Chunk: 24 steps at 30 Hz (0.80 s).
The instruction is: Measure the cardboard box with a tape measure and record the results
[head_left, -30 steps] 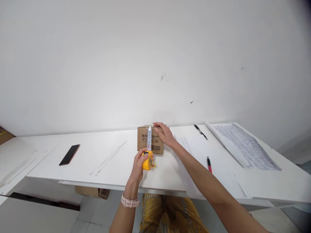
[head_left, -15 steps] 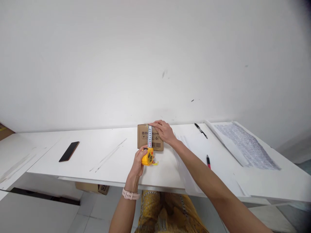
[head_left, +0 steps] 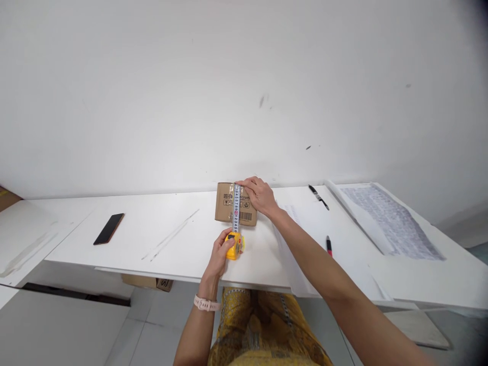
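My left hand [head_left: 218,253] is closed around the yellow case of a tape measure [head_left: 232,246], just in front of a small brown cardboard box [head_left: 225,213]. The pulled-out blade [head_left: 236,206] runs straight across the printed face of the box, from its far edge to the case. My right hand [head_left: 260,195] rests over the box's far right corner. Its fingers press the blade's end at the far edge and cover part of the printed lettering. Clear packing tape glints beside the blade.
A white table [head_left: 183,249] stands against the wall. A dark phone [head_left: 109,229] lies to the left. On the right are paper sheets [head_left: 308,218], a black pen [head_left: 318,197], a red-and-black pen [head_left: 329,246] and a printed sheet [head_left: 385,218]. Another carton [head_left: 147,281] shows below the table.
More blade now shows between the box and the case, as my left hand has drawn the case away from the box. My right hand stays at the far edge. The camera view has shifted slightly.
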Motion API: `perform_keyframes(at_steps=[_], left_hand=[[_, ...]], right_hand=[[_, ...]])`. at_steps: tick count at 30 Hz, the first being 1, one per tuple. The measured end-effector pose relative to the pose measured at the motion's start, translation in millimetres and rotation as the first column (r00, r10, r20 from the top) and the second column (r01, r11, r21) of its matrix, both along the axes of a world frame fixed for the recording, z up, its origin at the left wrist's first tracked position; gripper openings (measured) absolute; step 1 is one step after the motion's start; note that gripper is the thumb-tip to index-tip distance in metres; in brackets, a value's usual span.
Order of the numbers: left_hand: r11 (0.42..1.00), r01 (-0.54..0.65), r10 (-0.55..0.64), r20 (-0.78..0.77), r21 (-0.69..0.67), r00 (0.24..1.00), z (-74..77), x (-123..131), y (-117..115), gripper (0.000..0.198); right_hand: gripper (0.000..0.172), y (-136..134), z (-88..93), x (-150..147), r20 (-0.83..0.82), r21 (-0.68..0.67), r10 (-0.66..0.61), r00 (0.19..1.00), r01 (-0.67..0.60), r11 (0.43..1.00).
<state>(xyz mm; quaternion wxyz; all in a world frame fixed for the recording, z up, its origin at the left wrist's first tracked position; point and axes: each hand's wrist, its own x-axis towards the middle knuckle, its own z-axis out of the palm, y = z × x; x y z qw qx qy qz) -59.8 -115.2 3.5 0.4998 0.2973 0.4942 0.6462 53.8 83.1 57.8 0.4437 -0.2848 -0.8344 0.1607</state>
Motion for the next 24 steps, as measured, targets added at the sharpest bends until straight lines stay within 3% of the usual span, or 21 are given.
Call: perform_keyframes(at_steps=[6,9,13,17,20,24], left_hand=[[1.0,0.006,-0.006,0.003,0.003,1.0,1.0,-1,2,0.051],[1.0,-0.005,0.005,0.021,-0.004,1.0,7.2,2,-9,0.052],[0.998,-0.066,0.066,0.084,-0.002,0.994,20.0,1,-49,0.056],[0.986,-0.16,0.161,0.01,-0.052,0.987,26.8,-5,-99,0.064],[0.985,-0.12,0.095,-0.194,-0.125,0.976,24.5,-7,-125,0.064],[0.966,0.076,-0.171,-0.392,-0.245,0.904,17.9,2,-136,0.061]], right_hand=[[0.039,-1,0.8,1,0.005,-0.01,-0.006,1.0,0.006,1.0],[0.04,-6,-0.3,3,-0.003,-0.009,-0.03,1.0,0.03,0.999],[0.041,-36,-16.9,3,-0.033,0.036,-0.068,0.997,0.069,0.997],[0.033,-91,-40.1,6,0.024,0.132,0.094,0.995,-0.096,0.986],[0.035,-129,-39.1,24,-0.116,0.004,0.126,0.985,-0.126,0.992],[0.045,-158,-18.0,72,-0.407,-0.351,-0.033,0.913,-0.123,0.928]])
